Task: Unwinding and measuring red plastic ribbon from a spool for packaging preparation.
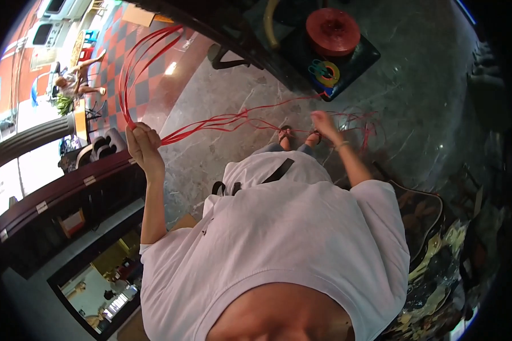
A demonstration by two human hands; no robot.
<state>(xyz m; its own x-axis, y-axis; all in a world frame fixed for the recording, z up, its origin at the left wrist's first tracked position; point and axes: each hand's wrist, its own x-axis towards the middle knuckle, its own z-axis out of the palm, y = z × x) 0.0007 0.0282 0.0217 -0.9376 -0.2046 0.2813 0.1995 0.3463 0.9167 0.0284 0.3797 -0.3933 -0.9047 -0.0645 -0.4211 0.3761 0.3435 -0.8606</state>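
Observation:
A bundle of thin red plastic strands (202, 125) is looped up at the left and runs across to the right in front of me. My left hand (145, 143) is raised, its fingers closed round the base of the loop. Low over the floor, my right hand (326, 121) is closed near the other end of the strands, which show on both sides of it. Its fingertips are slightly blurred. Beyond it, loose strand ends (367, 122) trail in a tangle. One strand leads up to the edge of a black stool (361, 59).
On the stool sit a red spool (333, 32), a yellow tape roll (334, 75), scissors with teal handles (320, 68) and a small blue item (327, 91). A dark wooden frame (227, 34) crosses ahead. Clutter (432, 273) lies at right. A person (74, 82) reclines far left.

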